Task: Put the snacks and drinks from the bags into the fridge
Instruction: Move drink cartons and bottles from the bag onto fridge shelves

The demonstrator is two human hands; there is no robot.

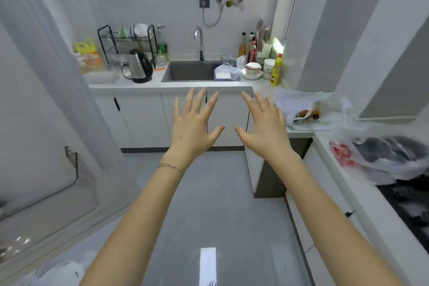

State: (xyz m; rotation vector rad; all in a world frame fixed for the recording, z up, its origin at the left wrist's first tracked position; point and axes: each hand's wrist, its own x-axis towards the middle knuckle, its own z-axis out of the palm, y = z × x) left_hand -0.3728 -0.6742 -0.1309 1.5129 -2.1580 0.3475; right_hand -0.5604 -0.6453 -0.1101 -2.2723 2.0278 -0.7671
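Observation:
My left hand [193,123] and my right hand [264,123] are both held out in front of me over the grey floor, palms down, fingers spread, holding nothing. Two thin plastic bags lie on the right counter. The farther bag [311,109] shows something orange-brown inside. The nearer bag [383,158] holds dark and red packs. A third white bag [60,271] sits low at the bottom left. The white fridge door [41,123] fills the left side and appears shut.
A sink [190,72] with a tap sits in the far counter [162,86], with a kettle [139,67] and dish rack [130,42] to its left. Bottles and bowls [253,69] crowd the right corner. A black hob [411,206] lies at the right edge.

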